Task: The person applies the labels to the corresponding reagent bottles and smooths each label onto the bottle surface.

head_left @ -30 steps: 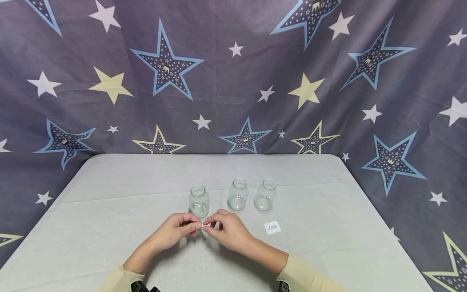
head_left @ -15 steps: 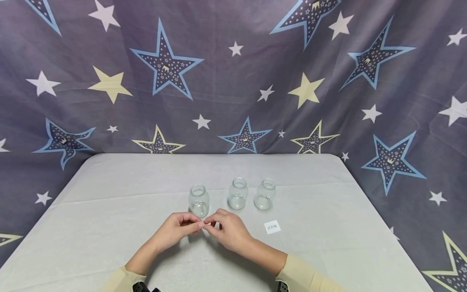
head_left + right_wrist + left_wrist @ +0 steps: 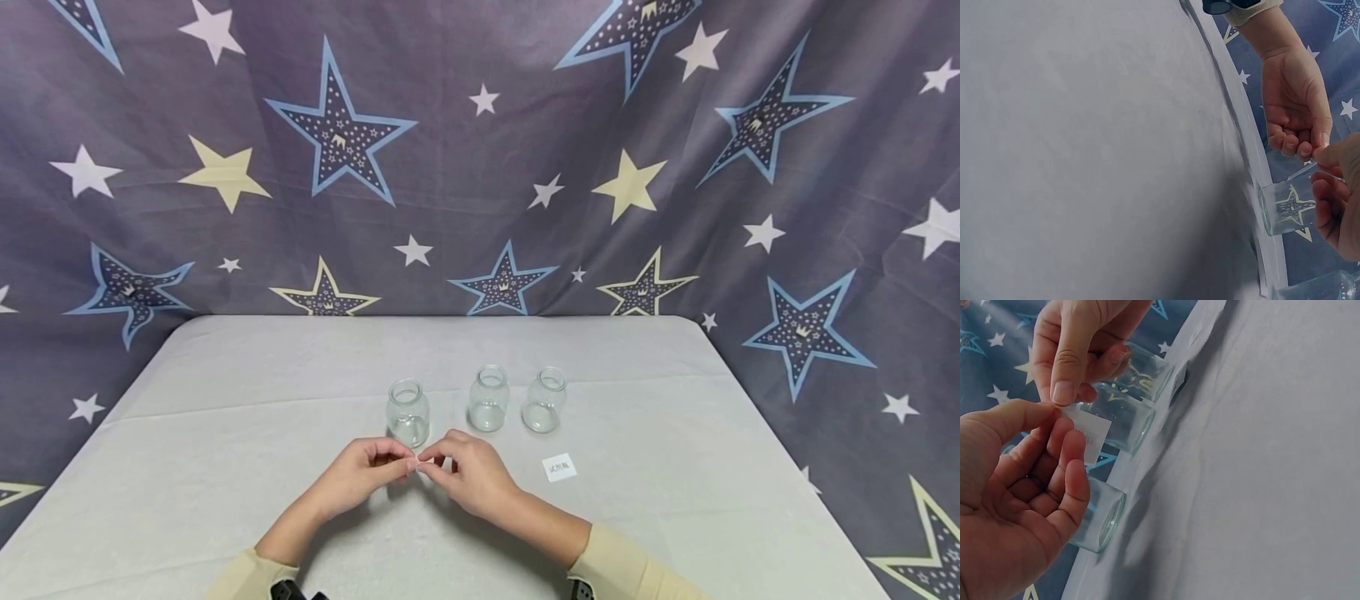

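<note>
Both hands meet low over the table, just in front of the leftmost glass jar [image 3: 408,421]. My left hand [image 3: 356,477] pinches a small white square label [image 3: 1092,432] at its corner between thumb and forefinger. From the other side, my right hand [image 3: 472,473] pinches at that same corner, its fingertips touching those of the left. In the left wrist view the label hangs between the hands with faint marks on it. The right wrist view shows it nearly edge-on, largely behind the fingers. The jar is lidless and upright.
Two more lidless jars stand to the right, a middle jar [image 3: 489,408] and a right jar [image 3: 544,407]. A second white label [image 3: 559,467] with dark handwritten characters lies in front of them. A pale cloth covers the table [image 3: 675,517]; a star-patterned curtain [image 3: 465,208] hangs behind.
The fingertips shift slightly at the label's corner while both hands stay in nearly the same place. The jars and the second label have not moved.
</note>
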A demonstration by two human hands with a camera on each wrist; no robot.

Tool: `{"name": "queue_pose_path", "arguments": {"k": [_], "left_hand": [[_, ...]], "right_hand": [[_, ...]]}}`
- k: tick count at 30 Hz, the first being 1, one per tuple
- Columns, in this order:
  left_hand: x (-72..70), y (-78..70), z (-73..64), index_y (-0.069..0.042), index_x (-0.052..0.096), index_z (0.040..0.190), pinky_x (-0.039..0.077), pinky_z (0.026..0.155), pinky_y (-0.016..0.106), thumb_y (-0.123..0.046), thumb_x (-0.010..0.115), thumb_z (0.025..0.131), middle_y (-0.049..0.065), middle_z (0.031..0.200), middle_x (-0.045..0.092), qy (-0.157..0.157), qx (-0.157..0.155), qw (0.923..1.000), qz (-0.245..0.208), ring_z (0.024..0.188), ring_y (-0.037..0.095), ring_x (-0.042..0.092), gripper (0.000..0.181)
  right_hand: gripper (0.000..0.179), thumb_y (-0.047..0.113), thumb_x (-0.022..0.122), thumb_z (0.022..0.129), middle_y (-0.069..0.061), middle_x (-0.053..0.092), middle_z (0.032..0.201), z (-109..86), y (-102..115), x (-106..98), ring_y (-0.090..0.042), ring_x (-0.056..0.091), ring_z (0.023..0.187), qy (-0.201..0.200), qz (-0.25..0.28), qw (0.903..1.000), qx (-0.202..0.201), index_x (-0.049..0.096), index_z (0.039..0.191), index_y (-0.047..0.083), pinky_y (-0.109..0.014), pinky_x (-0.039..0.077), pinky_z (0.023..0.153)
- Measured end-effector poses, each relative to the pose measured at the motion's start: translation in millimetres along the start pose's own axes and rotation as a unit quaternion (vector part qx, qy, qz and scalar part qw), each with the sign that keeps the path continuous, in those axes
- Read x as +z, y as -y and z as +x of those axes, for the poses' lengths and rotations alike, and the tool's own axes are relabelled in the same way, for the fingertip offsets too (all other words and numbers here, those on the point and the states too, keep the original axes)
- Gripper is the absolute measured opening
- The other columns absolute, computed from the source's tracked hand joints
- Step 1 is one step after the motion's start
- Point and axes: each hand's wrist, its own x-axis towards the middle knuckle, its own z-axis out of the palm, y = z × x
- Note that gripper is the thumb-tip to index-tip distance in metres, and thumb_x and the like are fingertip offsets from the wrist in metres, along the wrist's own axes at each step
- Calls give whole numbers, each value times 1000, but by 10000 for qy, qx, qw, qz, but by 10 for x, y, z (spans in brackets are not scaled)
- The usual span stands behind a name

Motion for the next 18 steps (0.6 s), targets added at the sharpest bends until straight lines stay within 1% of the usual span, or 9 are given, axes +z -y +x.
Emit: {"name": "queue_pose_path", "arguments": {"k": [4, 9, 15, 18], "left_hand": [[4, 7, 8, 7, 64, 95, 49, 63, 23, -16, 62, 89, 17, 81, 64, 56, 79, 10000, 7, 69, 3, 58, 24], [9, 6, 12, 7, 63, 94, 48, 62, 23, -15, 62, 89, 16, 81, 64, 160, 121, 9998, -44, 68, 3, 56, 23], [24, 5, 18, 7, 62, 93, 48, 63, 22, -14, 61, 89, 4, 79, 62, 248, 182, 9995, -69, 68, 2, 56, 22], [31, 8, 24, 7, 62, 92, 48, 62, 22, -14, 62, 88, 1, 78, 61, 273, 210, 9994, -74, 68, 2, 55, 22]], "right_hand": [[12, 26, 71, 83, 4, 64, 76, 0, -10, 5, 4, 46, 60, -18, 165, 9999, -9, 72, 86, 14, -7, 39, 57], [13, 26, 70, 84, 3, 64, 76, -1, -36, 6, 3, 47, 63, 43, 621, 9980, 93, 72, 86, 14, -10, 41, 57], [11, 22, 69, 84, 1, 64, 77, -11, -50, -13, 1, 47, 63, 210, 1010, 9941, 326, 72, 86, 12, -12, 42, 57], [9, 19, 68, 84, 1, 65, 78, -16, -46, -38, 0, 45, 59, 265, 1069, 9926, 506, 72, 87, 12, -13, 40, 54]]}}
